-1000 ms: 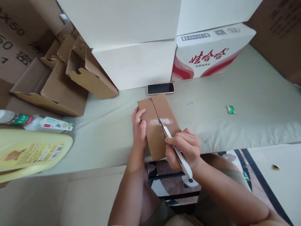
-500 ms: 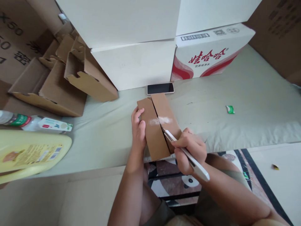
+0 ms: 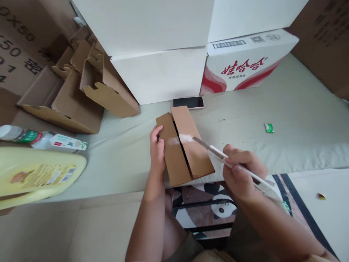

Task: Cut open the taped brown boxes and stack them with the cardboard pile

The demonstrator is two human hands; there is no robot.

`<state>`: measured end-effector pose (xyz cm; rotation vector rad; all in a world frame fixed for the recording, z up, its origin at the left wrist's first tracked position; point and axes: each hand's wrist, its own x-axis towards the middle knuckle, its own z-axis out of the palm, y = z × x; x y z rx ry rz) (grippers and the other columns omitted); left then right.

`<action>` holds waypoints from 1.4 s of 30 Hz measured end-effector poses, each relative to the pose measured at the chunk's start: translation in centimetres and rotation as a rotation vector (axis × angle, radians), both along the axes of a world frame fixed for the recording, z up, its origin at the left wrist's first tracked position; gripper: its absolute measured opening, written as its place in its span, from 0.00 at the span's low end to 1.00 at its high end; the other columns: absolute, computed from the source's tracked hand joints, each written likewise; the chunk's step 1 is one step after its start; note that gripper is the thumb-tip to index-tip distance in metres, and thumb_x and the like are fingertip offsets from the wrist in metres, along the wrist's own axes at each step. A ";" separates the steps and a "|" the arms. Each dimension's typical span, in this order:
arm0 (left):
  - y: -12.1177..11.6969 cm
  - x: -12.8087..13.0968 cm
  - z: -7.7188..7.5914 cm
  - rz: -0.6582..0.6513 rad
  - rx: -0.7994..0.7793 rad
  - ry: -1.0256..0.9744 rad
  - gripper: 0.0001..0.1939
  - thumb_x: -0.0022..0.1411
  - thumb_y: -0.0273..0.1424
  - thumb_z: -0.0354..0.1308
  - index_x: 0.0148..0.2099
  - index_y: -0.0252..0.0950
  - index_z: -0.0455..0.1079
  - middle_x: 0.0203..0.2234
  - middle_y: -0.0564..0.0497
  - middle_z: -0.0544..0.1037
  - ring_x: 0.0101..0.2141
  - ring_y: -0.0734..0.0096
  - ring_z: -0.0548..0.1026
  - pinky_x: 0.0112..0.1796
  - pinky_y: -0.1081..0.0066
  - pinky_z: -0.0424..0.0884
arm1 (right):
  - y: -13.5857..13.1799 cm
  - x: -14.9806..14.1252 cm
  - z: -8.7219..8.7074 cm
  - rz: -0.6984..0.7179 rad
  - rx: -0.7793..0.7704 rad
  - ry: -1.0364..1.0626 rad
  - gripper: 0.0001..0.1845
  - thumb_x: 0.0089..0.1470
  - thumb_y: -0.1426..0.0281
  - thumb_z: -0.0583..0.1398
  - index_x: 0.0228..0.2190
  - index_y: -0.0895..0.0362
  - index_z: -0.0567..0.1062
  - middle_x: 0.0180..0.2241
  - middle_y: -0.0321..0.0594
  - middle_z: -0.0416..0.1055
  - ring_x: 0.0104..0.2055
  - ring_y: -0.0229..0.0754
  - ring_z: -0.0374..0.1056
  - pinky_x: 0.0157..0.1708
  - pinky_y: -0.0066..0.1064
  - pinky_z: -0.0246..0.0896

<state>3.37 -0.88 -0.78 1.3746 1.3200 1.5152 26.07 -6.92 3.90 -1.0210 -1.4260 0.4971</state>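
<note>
A small brown cardboard box (image 3: 184, 145) lies on the pale green sheet (image 3: 272, 109) near its front edge, its two top flaps parted along a dark seam with a strip of clear tape across them. My left hand (image 3: 157, 151) grips the box's left side, fingers curled on the left flap. My right hand (image 3: 242, 174) is closed round a white utility knife (image 3: 231, 162), held to the right of the box. Its blade tip points left and hovers over the right flap by the tape.
A phone (image 3: 188, 102) lies face up just behind the box. White cartons (image 3: 160, 72) and a red-printed carton (image 3: 245, 62) are stacked at the back. Folded brown cartons (image 3: 81, 91) lie at left, with a yellow bottle (image 3: 38, 174) and a drink bottle (image 3: 43, 140). A green wrapper (image 3: 268, 127) sits at right.
My right hand has drawn the knife out of the seam and swung it right, off the box. The seam now gapes wider and the box has turned slightly.
</note>
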 end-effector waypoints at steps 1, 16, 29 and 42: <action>-0.2 0.0 0.3 0.001 -0.003 0.004 0.28 0.70 0.55 0.54 0.63 0.47 0.69 0.66 0.45 0.70 0.69 0.51 0.65 0.70 0.50 0.59 | 0.3 0.2 0.0 -0.048 -0.032 -0.008 0.08 0.59 0.63 0.55 0.30 0.51 0.70 0.18 0.29 0.56 0.19 0.37 0.53 0.23 0.33 0.52; -0.7 0.3 1.4 0.021 -0.008 -0.010 0.27 0.71 0.54 0.55 0.63 0.47 0.70 0.65 0.46 0.71 0.67 0.54 0.67 0.68 0.55 0.63 | 4.1 2.0 -3.8 -0.060 -0.230 -0.641 0.19 0.62 0.70 0.58 0.53 0.55 0.76 0.40 0.47 0.78 0.38 0.50 0.74 0.36 0.38 0.67; -0.8 0.2 1.5 0.002 -0.015 -0.028 0.27 0.71 0.54 0.55 0.63 0.47 0.69 0.66 0.46 0.70 0.68 0.54 0.67 0.68 0.55 0.63 | 5.5 3.3 -8.0 -0.004 -0.466 -0.870 0.44 0.51 0.71 0.61 0.68 0.65 0.60 0.52 0.62 0.73 0.52 0.64 0.71 0.53 0.54 0.70; -1.0 0.3 1.5 0.005 -0.009 -0.044 0.24 0.72 0.52 0.55 0.63 0.48 0.69 0.65 0.47 0.71 0.67 0.55 0.67 0.68 0.56 0.63 | 4.9 2.9 -8.2 -0.156 -0.478 -0.951 0.42 0.53 0.68 0.62 0.68 0.62 0.64 0.54 0.65 0.71 0.53 0.66 0.71 0.50 0.55 0.70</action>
